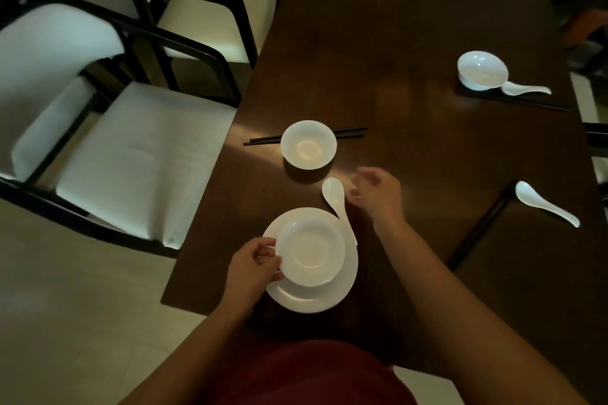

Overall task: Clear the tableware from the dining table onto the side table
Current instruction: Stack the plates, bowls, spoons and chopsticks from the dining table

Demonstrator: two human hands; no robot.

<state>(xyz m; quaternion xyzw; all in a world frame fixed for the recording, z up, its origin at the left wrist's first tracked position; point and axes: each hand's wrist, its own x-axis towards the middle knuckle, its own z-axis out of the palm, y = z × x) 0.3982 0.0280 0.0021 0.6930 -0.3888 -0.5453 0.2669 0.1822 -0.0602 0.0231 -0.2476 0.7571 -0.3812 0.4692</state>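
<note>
Blurred right hand (375, 192) beside spoon (335, 196)

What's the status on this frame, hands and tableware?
Left hand grips small plate stacked on large plate. Right hand blurred, empty, beside near spoon. Bowl and chopsticks still on dining table. Nothing in the way.

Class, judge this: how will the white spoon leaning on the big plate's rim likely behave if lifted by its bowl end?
The spoon looks glazed, so probably slippery and breakable. Its handle rests on the plate rim, so it may scrape or swing down.
</note>
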